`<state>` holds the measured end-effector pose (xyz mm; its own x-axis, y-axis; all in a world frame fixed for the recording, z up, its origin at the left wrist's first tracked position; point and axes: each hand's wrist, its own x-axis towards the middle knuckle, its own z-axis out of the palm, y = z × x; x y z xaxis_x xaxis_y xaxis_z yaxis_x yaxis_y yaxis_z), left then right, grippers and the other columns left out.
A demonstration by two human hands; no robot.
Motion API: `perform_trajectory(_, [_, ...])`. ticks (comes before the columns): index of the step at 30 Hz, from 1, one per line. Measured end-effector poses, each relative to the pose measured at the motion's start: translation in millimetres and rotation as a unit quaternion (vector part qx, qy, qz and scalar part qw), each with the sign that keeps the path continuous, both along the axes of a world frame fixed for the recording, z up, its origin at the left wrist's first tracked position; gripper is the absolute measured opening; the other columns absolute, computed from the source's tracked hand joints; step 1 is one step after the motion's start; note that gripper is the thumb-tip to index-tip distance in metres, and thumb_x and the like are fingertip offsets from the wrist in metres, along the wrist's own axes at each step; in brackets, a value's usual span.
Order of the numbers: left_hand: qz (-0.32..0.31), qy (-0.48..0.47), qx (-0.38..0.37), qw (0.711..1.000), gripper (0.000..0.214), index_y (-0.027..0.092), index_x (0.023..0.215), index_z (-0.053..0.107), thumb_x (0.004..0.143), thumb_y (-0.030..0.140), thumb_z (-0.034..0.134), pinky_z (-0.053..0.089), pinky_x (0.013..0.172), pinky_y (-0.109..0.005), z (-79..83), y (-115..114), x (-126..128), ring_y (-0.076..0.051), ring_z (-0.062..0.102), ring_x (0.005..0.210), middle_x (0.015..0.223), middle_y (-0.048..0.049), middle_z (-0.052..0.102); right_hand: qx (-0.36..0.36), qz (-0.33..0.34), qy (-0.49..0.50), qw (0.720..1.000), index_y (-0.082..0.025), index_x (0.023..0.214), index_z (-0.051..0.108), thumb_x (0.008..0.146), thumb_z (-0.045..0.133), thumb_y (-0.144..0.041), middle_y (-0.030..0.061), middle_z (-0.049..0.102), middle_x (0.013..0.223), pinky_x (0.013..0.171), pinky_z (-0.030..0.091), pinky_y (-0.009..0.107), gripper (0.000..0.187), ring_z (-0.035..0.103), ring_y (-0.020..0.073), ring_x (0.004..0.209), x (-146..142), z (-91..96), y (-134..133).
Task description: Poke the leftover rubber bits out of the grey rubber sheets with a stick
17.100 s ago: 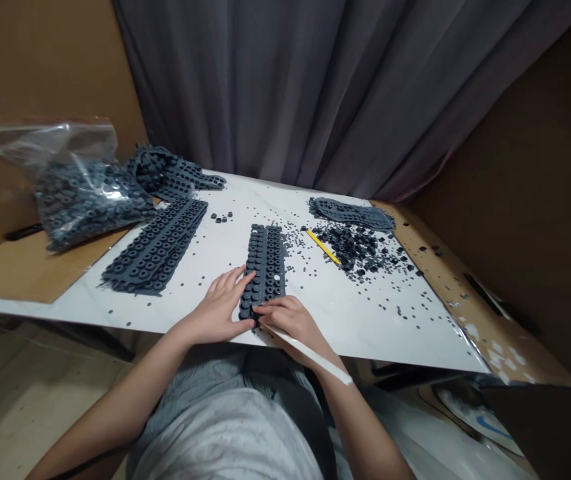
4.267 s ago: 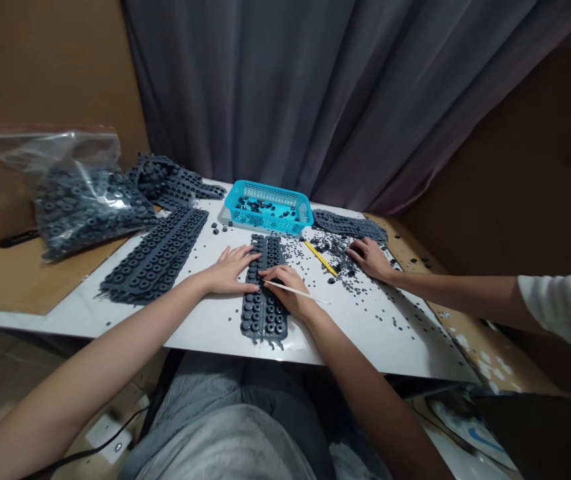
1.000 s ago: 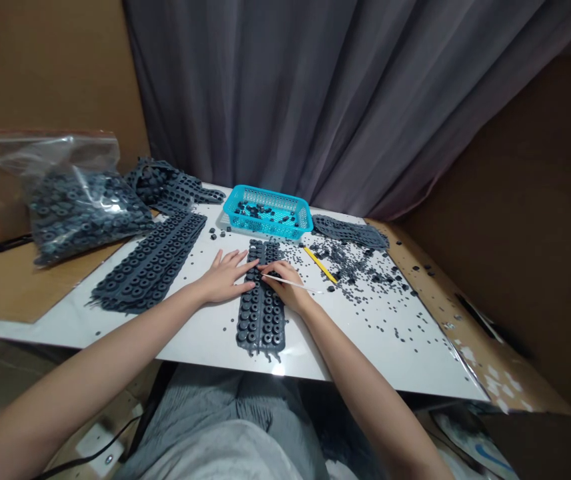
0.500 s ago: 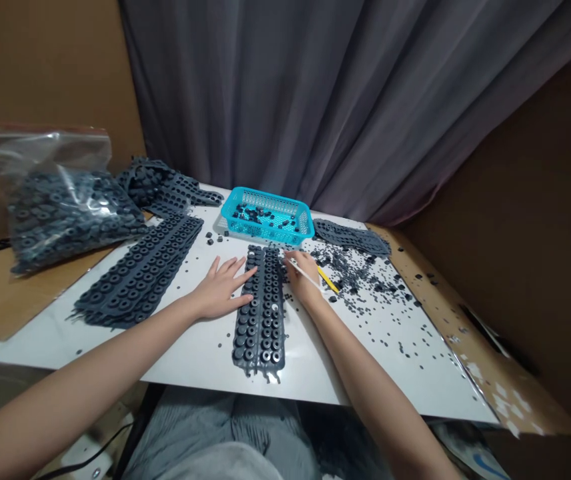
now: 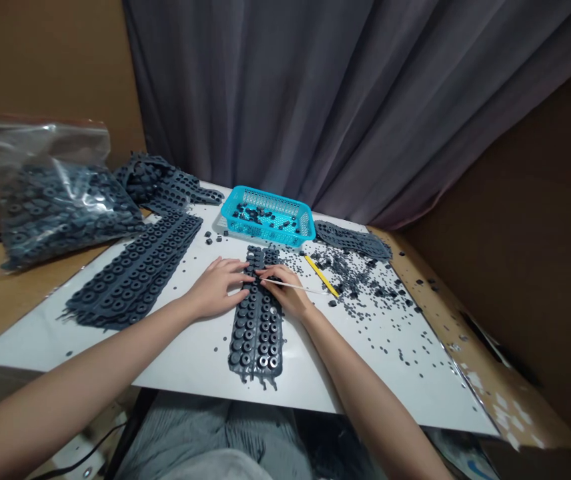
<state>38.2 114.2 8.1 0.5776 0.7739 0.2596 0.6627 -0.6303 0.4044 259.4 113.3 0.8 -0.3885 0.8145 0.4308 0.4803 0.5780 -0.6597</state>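
Observation:
A dark grey rubber sheet with rows of round, ring-like knobs lies lengthwise in front of me. My left hand rests at its left side, fingers stretched out and fingertips on the knobs. From the right, my right hand reaches over the sheet, pinching a thin white stick. The stick's tip is among the knobs near the left fingertips, and its other end points right. Whatever tiny piece may be at the tip is too small to make out. A yellow stick lies just beyond my right hand.
Behind the sheet stands a turquoise basket with small dark pieces. Stacked knobbed sheets and a clear bag of dark parts are at left. Scattered dark bits and another grey strip lie right. A curtain hangs behind.
My right hand has moved left with the white stick, from the sheet's right edge onto its middle. The left fingers have drawn closer together. The yellow stick is now more fully visible.

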Motion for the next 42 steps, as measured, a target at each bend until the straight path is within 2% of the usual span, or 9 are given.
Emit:
perform_trajectory(4, [-0.052, 0.012, -0.01, 0.999, 0.035, 0.035, 0.121, 0.063, 0.087, 0.038, 0.053, 0.021, 0.112, -0.054, -0.3, -0.3, -0.9, -0.029, 0.038, 0.132, 0.144, -0.0018, 0.044, 0.044, -0.017, -0.101, 0.994, -0.025, 0.093, 0.064, 0.089, 0.058, -0.024, 0.0036, 0.072, 0.104, 0.091, 0.042, 0.04, 0.008, 0.06, 0.0221, 0.102, 0.7, -0.4, 3.0])
perform_trajectory(9, [-0.065, 0.021, -0.018, 0.998, 0.033, 0.037, 0.12, 0.062, 0.089, 0.039, 0.052, 0.022, 0.111, -0.054, -5.4, 2.0, -2.8, -0.03, 0.035, 0.133, 0.148, 0.0001, 0.038, 0.095, -0.022, -0.208, 0.973, -0.025, 0.1, 0.063, 0.094, 0.051, -0.025, 0.0049, 0.071, 0.103, 0.09, 0.037, 0.038, 0.015, 0.06, 0.0213, 0.1, -1.3, 0.1, 11.6])
perform_trajectory(11, [-0.066, 0.02, -0.019, 0.997, 0.032, 0.038, 0.12, 0.063, 0.089, 0.039, 0.051, 0.022, 0.111, -0.055, -6.3, 2.5, -3.0, -0.03, 0.035, 0.133, 0.148, 0.0005, 0.037, 0.102, -0.047, -0.199, 0.974, -0.025, 0.099, 0.063, 0.094, 0.048, -0.025, 0.0051, 0.071, 0.104, 0.089, 0.037, 0.038, 0.016, 0.059, 0.0214, 0.1, 0.9, -0.6, 16.6])
perform_trajectory(17, [-0.072, 0.011, -0.006, 0.997, 0.034, 0.038, 0.122, 0.061, 0.09, 0.041, 0.049, 0.028, 0.109, -0.051, -5.5, 4.0, -3.6, -0.03, 0.038, 0.131, 0.147, -0.0003, 0.039, 0.069, -0.218, -0.074, 0.971, -0.022, 0.091, 0.062, 0.088, 0.052, -0.024, 0.0086, 0.07, 0.095, 0.081, 0.042, 0.037, 0.01, 0.059, 0.0251, 0.091, 26.3, -5.6, 22.5])
perform_trajectory(20, [-0.073, 0.01, 0.0, 0.997, 0.036, 0.037, 0.124, 0.06, 0.089, 0.041, 0.05, 0.03, 0.108, -0.05, -5.0, 5.2, -4.4, -0.029, 0.037, 0.131, 0.145, -0.0014, 0.041, 0.063, -0.246, -0.036, 0.967, -0.021, 0.088, 0.06, 0.089, 0.05, -0.025, 0.01, 0.069, 0.096, 0.082, 0.043, 0.039, 0.011, 0.059, 0.0262, 0.093, 33.7, -6.7, 17.9])
perform_trajectory(23, [-0.071, 0.012, -0.002, 0.997, 0.037, 0.036, 0.124, 0.059, 0.089, 0.04, 0.052, 0.027, 0.109, -0.051, -3.7, 5.0, -4.5, -0.029, 0.037, 0.131, 0.146, -0.0024, 0.04, 0.047, -0.215, 0.0, 0.976, -0.021, 0.086, 0.059, 0.089, 0.052, -0.028, 0.0076, 0.07, 0.103, 0.086, 0.044, 0.038, 0.01, 0.061, 0.0238, 0.098, 26.5, -5.0, 12.5])
perform_trajectory(30, [-0.07, 0.018, -0.008, 0.997, 0.039, 0.034, 0.127, 0.058, 0.089, 0.039, 0.052, 0.028, 0.109, -0.05, -0.7, 2.9, -3.3, -0.028, 0.036, 0.131, 0.146, -0.0028, 0.04, -0.023, -0.06, 0.06, 0.996, -0.022, 0.086, 0.062, 0.086, 0.06, -0.029, 0.0053, 0.07, 0.107, 0.092, 0.043, 0.04, 0.007, 0.06, 0.0219, 0.104, -0.2, -0.6, 6.0])
perform_trajectory(36, [-0.072, 0.013, -0.006, 0.997, 0.037, 0.033, 0.125, 0.059, 0.088, 0.037, 0.054, 0.03, 0.108, -0.05, -1.9, 3.3, -2.6, -0.028, 0.038, 0.129, 0.145, -0.0029, 0.041, 0.009, -0.027, 0.012, 1.0, -0.023, 0.087, 0.063, 0.087, 0.059, -0.025, 0.0046, 0.071, 0.104, 0.091, 0.044, 0.037, 0.005, 0.058, 0.0218, 0.107, -1.4, -2.4, 10.4])
perform_trajectory(42, [-0.073, 0.047, -0.02, 0.996, 0.038, 0.037, 0.129, 0.054, 0.092, 0.038, 0.049, 0.022, 0.11, -0.055, -2.3, 1.6, -2.5, -0.029, 0.032, 0.135, 0.15, 0.0, 0.034, 0.042, -0.05, -0.121, 0.991, -0.025, 0.094, 0.064, 0.089, 0.056, -0.024, 0.0022, 0.071, 0.105, 0.092, 0.039, 0.04, 0.009, 0.058, 0.0234, 0.103, -4.6, -1.7, 18.5])
